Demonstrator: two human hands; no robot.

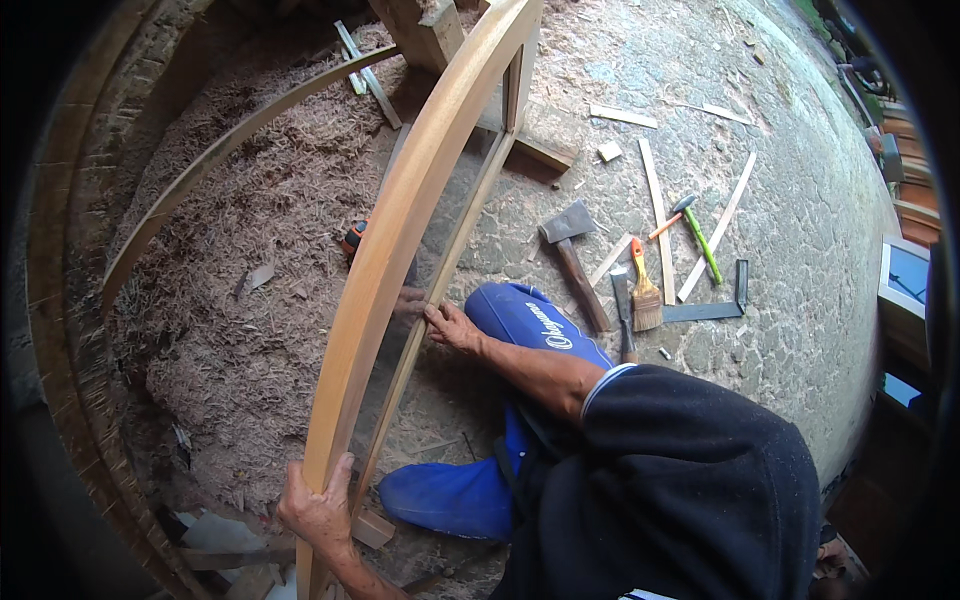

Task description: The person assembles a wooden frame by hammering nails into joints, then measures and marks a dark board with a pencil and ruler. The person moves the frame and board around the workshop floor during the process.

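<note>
One wooden frame (400, 235): my left hand (316, 508) is gripping it, my right hand (457, 329) is touching its strip (462, 228), closure undetermined.

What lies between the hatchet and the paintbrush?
In the head view, a chisel-like tool and part of a thin wood strip lie between the hatchet and the paintbrush.

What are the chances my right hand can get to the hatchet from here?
Probably yes: the hatchet lies uncovered on the ground, though the right hand is on the wooden frame and the blue-clad knee sits between them.
</note>
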